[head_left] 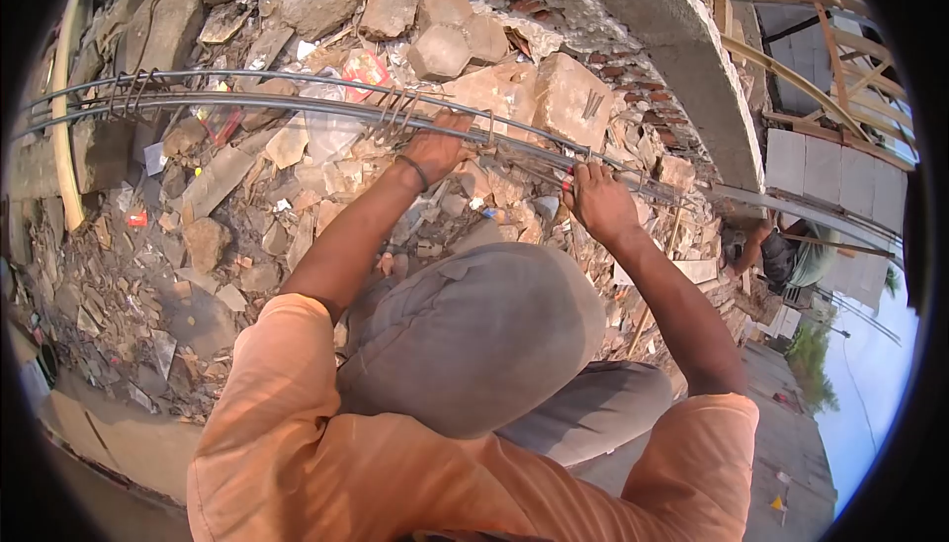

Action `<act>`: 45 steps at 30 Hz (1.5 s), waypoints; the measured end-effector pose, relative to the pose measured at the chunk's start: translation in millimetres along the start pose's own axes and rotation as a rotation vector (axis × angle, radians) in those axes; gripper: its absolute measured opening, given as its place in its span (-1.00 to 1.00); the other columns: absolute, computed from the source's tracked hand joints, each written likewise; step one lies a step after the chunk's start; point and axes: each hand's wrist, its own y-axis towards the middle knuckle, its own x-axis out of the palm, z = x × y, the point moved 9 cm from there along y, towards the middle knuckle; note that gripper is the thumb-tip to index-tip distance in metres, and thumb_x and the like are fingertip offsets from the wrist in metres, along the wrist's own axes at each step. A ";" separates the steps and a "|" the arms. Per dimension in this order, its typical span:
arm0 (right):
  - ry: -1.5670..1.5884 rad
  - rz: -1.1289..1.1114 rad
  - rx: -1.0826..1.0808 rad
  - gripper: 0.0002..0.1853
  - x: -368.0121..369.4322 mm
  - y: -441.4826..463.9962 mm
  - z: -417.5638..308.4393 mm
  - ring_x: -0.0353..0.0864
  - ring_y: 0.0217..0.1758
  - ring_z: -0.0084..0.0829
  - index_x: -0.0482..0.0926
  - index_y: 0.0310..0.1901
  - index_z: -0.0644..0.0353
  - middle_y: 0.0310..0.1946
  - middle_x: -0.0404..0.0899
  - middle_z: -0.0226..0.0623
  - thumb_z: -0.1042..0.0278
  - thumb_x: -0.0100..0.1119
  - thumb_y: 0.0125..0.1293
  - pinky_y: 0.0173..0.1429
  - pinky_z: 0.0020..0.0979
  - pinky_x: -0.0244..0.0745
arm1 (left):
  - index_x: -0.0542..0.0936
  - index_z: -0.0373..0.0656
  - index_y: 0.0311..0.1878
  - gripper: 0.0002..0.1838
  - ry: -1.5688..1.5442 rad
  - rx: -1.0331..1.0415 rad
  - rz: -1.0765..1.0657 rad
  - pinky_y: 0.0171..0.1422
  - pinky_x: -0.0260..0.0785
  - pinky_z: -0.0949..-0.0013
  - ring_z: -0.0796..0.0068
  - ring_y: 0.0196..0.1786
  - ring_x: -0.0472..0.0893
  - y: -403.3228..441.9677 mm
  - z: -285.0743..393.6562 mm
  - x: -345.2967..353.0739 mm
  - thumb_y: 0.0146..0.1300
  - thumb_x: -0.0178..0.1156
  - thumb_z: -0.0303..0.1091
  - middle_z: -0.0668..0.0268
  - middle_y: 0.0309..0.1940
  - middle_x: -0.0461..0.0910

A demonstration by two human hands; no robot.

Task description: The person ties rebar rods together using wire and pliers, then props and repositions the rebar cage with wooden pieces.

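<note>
Left hand [435, 153] at eleven o'clock touching long grey metal rods [297, 103], grip unclear, right hand [603, 204] at two o'clock, grip clamped on partly hidden red object [567, 184].

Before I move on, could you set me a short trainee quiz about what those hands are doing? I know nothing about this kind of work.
1. Multiple choice: where are the left hand and the right hand?
A) On a wooden pole
B) At the long metal bars
C) Against a brick wall
2. True or false: the dark wristband is worn on the right wrist.
3. Short answer: what colour is the small thing showing beside the right hand?

Key:
1. B, at the long metal bars.
2. False; the dark wristband is on the left wrist.
3. Red; too little of it shows to say what it is.
</note>
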 end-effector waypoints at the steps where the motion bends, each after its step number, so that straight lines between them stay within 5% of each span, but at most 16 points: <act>1: 0.009 -0.007 -0.023 -0.58 3.1 2.9 1.8 0.61 0.01 -0.14 0.45 0.01 0.26 -0.09 0.57 -0.10 0.04 0.10 0.35 0.09 -0.16 0.49 | 0.31 -0.29 0.30 -0.36 0.004 0.007 0.026 0.39 0.26 0.00 -0.18 0.30 0.36 -0.5 -2.1 0.4 0.23 0.26 -0.20 -0.09 0.22 0.41; 6: 0.829 -0.437 0.350 -0.56 65.8 -36.0 -28.8 0.67 -0.13 -0.09 0.54 -0.12 0.25 -0.19 0.64 -0.08 -0.06 0.01 0.45 0.02 -0.15 0.53 | 0.32 -0.30 0.31 -0.35 -0.055 0.043 0.001 0.42 0.22 0.02 -0.16 0.31 0.36 5.2 6.0 5.0 0.21 0.26 -0.21 -0.09 0.26 0.39; 8: 1.697 -0.537 0.652 -0.56 105.9 -62.0 -78.6 0.66 -0.23 -0.30 0.59 -0.12 0.19 -0.26 0.64 -0.23 -0.09 0.02 0.46 -0.06 -0.26 0.56 | 0.33 -0.31 0.30 -0.35 -0.076 0.119 0.018 0.42 0.22 0.03 -0.15 0.31 0.37 7.3 12.1 8.6 0.21 0.27 -0.20 -0.09 0.26 0.38; 11: 2.318 -0.613 0.795 -0.62 42.4 -76.5 -121.6 0.60 -0.25 -0.51 0.59 -0.07 0.18 -0.26 0.61 -0.35 -0.02 0.19 0.38 -0.15 -0.42 0.55 | 0.32 -0.30 0.32 -0.32 -0.041 0.028 -0.078 0.43 0.21 0.05 -0.10 0.36 0.32 10.9 13.1 8.7 0.19 0.29 -0.21 -0.07 0.26 0.39; 13: 2.283 -0.604 0.655 -0.64 52.7 -76.9 -117.2 0.60 -0.27 -0.56 0.59 -0.10 0.17 -0.29 0.61 -0.34 0.05 0.32 0.29 -0.23 -0.47 0.54 | 0.32 -0.26 0.33 -0.32 -0.074 -0.072 -0.129 0.43 0.21 0.04 -0.10 0.37 0.28 7.6 11.8 10.7 0.20 0.30 -0.19 -0.08 0.24 0.40; 16: 2.012 -0.532 0.578 -0.61 21.2 -70.9 -92.2 0.61 -0.30 -0.57 0.57 -0.12 0.19 -0.31 0.61 -0.31 0.11 0.45 0.18 -0.30 -0.47 0.54 | 0.34 -0.26 0.30 -0.35 0.113 0.091 0.169 0.42 0.23 0.03 -0.03 0.35 0.33 -15.1 49.4 -31.2 0.23 0.29 -0.16 -0.07 0.23 0.40; 19: 1.992 -0.676 0.567 -0.54 57.7 -64.3 -82.1 0.64 -0.33 -0.53 0.53 -0.09 0.24 -0.31 0.62 -0.26 0.14 0.50 0.12 -0.33 -0.45 0.57 | 0.40 -0.32 0.20 -0.45 -0.592 -0.369 0.060 0.40 0.29 0.08 0.17 0.25 0.46 -69.1 57.4 -10.2 0.32 0.22 -0.10 0.01 0.15 0.47; 22: 1.875 -0.818 0.529 -0.46 51.5 -67.9 -71.6 0.67 -0.26 -0.41 0.47 0.02 0.30 -0.29 0.62 -0.16 0.11 0.43 0.15 -0.23 -0.39 0.59 | 0.47 -0.33 0.12 -0.54 -2.013 -0.752 -0.406 0.38 0.34 0.13 0.25 0.19 0.53 -48.2 116.2 47.5 0.43 0.10 -0.08 0.06 0.13 0.51; 23: 1.795 -0.833 0.512 -0.43 41.7 -70.0 -66.2 0.68 -0.22 -0.36 0.45 0.06 0.33 -0.28 0.63 -0.12 0.09 0.40 0.18 -0.18 -0.37 0.60 | 0.45 -0.31 0.16 -0.55 -2.005 -0.718 -0.383 0.38 0.32 0.15 0.25 0.22 0.50 -34.8 119.2 55.3 0.46 0.05 -0.09 0.07 0.15 0.50; 26: 0.601 -0.166 0.353 -0.42 0.8 -65.3 -27.7 0.68 -0.13 -0.14 0.40 0.08 0.38 -0.19 0.58 0.02 0.06 0.28 0.22 -0.09 -0.18 0.61 | 0.41 -0.26 0.23 -0.56 -1.975 -0.663 -0.300 0.41 0.28 0.18 0.24 0.28 0.45 -6.3 128.7 76.9 0.52 -0.05 -0.10 0.10 0.19 0.48; 27: 0.519 -0.140 0.349 -0.46 -3.2 -70.3 -26.4 0.64 -0.04 0.01 0.36 0.09 0.42 -0.03 0.53 0.11 0.10 0.16 0.28 -0.01 -0.03 0.56 | 0.41 -0.26 0.23 -0.56 -1.962 -0.680 -0.246 0.42 0.27 0.18 0.24 0.29 0.45 -4.8 130.7 79.5 0.52 -0.07 -0.10 0.10 0.19 0.47; 30: 0.317 0.078 0.215 -0.50 -1.4 -68.9 -20.9 0.65 -0.07 -0.01 0.44 0.00 0.41 -0.13 0.59 0.07 0.01 0.04 0.40 -0.01 -0.05 0.56 | 0.42 -0.23 0.23 -0.56 -1.961 -0.690 -0.106 0.41 0.28 0.19 0.26 0.30 0.43 -1.8 128.8 76.2 0.51 -0.05 -0.08 0.14 0.21 0.46; 33: 0.884 -0.432 0.149 -0.46 36.8 -60.4 -40.5 0.69 -0.19 -0.11 0.47 -0.07 0.42 -0.35 0.60 -0.01 -0.06 -0.17 0.51 -0.08 -0.23 0.60 | 0.45 -0.19 0.21 -0.55 -1.966 -0.854 -0.047 0.40 0.30 0.20 0.27 0.30 0.44 -15.2 127.9 72.7 0.48 -0.01 -0.03 0.15 0.19 0.48; 40: 0.653 -0.021 0.170 -0.35 -33.5 -76.5 -23.8 0.66 -0.10 -0.13 0.34 0.19 0.42 -0.17 0.58 -0.03 -0.01 0.18 0.32 0.01 -0.01 0.54 | 0.42 -0.26 0.21 -0.37 -2.075 -0.789 -0.033 0.48 0.22 0.18 0.26 0.35 0.39 -1.5 126.0 89.4 0.45 -0.09 0.17 0.11 0.22 0.46; 41: 0.460 -0.063 0.118 -0.22 -47.6 -81.5 -37.4 0.58 0.08 -0.23 0.18 0.34 0.42 0.02 0.49 -0.07 0.19 0.29 0.20 0.10 -0.01 0.46 | 0.42 -0.28 0.21 -0.35 -2.077 -0.843 0.000 0.49 0.20 0.18 0.25 0.37 0.37 -4.5 123.6 92.9 0.46 -0.13 0.18 0.10 0.23 0.45; 45: -0.025 -0.022 0.219 -0.32 -22.7 -63.4 -23.6 0.45 0.21 -0.17 0.17 0.38 0.43 0.08 0.46 -0.10 0.41 0.12 0.25 0.24 0.00 0.33 | 0.36 -0.40 0.10 -0.39 -2.210 -0.666 0.080 0.57 0.09 0.07 0.13 0.43 0.31 9.5 142.1 81.8 0.51 -0.18 0.11 -0.05 0.31 0.34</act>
